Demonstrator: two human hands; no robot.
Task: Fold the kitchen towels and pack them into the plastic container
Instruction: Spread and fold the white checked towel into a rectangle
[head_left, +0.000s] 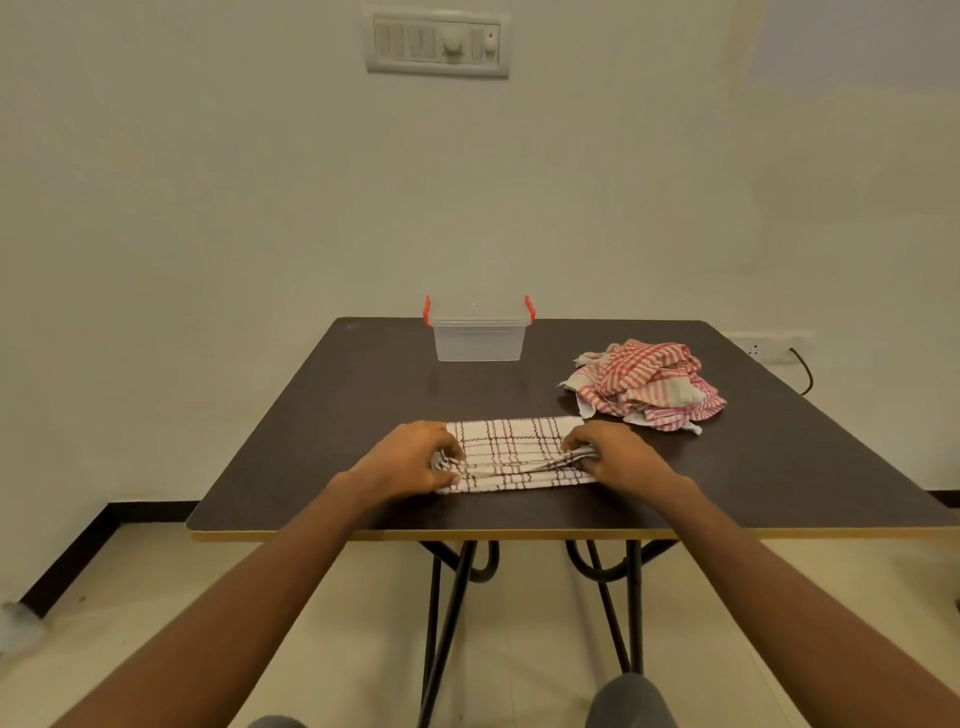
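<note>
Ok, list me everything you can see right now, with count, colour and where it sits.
checked towel: one, white with dark lines, partly folded at the near table edge, held at both ends
towel pile: one heap, red-and-white stripes, unfolded, far right of the table; the number of towels cannot be told
plastic container: one, clear with red clips, lid on, far middle of the table
table: one, dark brown top, black metal legs
switch panel: one, white, on the wall above
wall socket: one, white, black cable plugged in, right
left hand: gripping the towel's left end
right hand: gripping the towel's right end
</note>
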